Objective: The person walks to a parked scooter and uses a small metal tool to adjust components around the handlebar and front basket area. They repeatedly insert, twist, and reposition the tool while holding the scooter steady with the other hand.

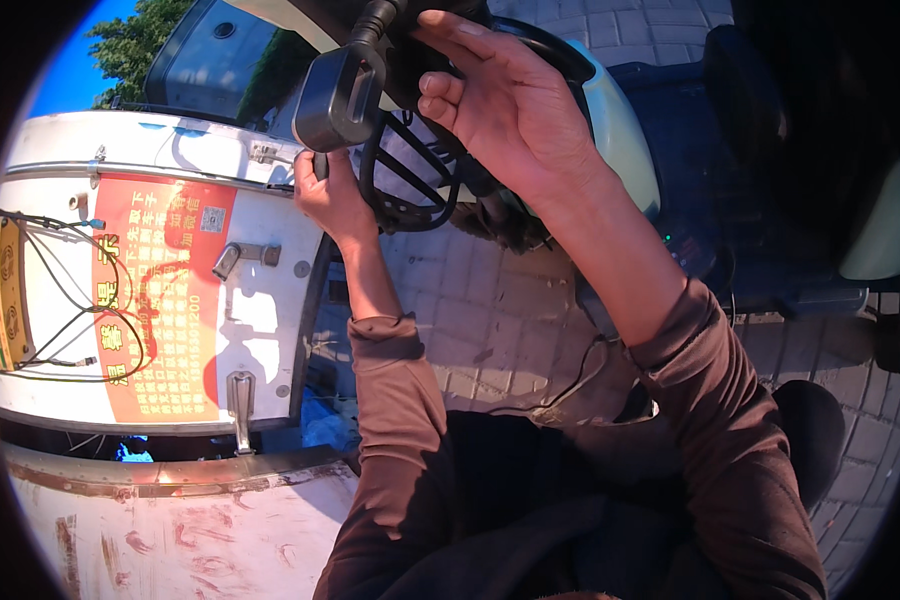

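My left hand [335,200] is closed around a short black handle [320,165], only a stub of which shows between thumb and fingers. Just above it, a black rounded block-shaped fitting [335,105] with a slot hangs from a ribbed black stem [376,20]. To the right, my right hand [520,120] is raised over the front of a pale-green and black vehicle. Its palm shows, some fingers are bent and others stretched, and nothing is visible in it. Between the hands is a black wire basket [415,170], partly covered by the left wrist.
A white panel [55,160] with a red printed sheet [160,300], metal latches and dangling black cables [120,320] stands at the left. Below it lies a stained white surface [190,540]. The vehicle's dark seat [745,85] is at the right, over grey paving [490,300].
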`<state>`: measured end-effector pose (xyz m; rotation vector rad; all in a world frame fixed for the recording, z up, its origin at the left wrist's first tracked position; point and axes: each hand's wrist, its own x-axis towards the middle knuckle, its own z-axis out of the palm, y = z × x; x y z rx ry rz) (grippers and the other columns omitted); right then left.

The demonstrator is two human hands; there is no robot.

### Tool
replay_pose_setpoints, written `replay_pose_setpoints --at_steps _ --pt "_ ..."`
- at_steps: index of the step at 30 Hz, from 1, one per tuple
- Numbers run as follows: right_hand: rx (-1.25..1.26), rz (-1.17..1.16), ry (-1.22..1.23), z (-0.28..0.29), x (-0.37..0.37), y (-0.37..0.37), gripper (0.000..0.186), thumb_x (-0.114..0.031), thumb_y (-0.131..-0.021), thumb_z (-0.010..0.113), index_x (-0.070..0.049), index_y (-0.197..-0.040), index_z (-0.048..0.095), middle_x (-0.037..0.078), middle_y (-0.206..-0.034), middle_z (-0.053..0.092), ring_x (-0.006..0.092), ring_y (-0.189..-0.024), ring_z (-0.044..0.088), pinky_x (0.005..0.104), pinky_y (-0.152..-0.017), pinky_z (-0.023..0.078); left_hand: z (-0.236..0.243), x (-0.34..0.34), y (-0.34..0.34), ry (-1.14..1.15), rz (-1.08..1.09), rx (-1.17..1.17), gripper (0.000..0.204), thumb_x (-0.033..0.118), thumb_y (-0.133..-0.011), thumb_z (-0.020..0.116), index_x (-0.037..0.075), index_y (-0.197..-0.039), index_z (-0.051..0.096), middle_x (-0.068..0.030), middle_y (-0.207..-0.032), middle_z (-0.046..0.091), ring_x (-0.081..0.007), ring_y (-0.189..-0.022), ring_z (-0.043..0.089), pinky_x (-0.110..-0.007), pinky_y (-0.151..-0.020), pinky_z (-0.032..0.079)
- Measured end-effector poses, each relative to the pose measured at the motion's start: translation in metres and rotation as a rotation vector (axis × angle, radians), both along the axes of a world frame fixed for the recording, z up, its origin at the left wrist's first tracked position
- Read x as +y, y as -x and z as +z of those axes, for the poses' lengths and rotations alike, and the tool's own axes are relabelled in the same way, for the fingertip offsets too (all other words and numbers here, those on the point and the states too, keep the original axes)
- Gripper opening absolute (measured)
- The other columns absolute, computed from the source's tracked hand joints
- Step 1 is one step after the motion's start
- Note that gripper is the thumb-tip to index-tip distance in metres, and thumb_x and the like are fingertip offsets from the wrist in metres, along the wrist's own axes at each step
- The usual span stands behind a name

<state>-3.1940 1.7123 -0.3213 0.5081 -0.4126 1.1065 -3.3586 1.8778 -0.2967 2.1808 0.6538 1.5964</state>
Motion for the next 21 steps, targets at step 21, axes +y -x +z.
replay_pose_setpoints --at_steps 21 --pt "-0.177 -0.223 0.21 0.01 -0.012 0.006 0.037 -0.024 -0.103 0.056 0.002 -0.128 0.066 0.014 -0.142 0.059 0.0198 -0.081 0.062 0.0369 -0.084 0.054 0.01 -0.024 -0.003 0.01 0.089 0.01 0.027 0.023 -0.097 0.076 -0.003 -0.097 0.068 -0.0029 -0.081 0.062 -0.0116 -0.075 0.052 -0.028 -0.071 0.046"
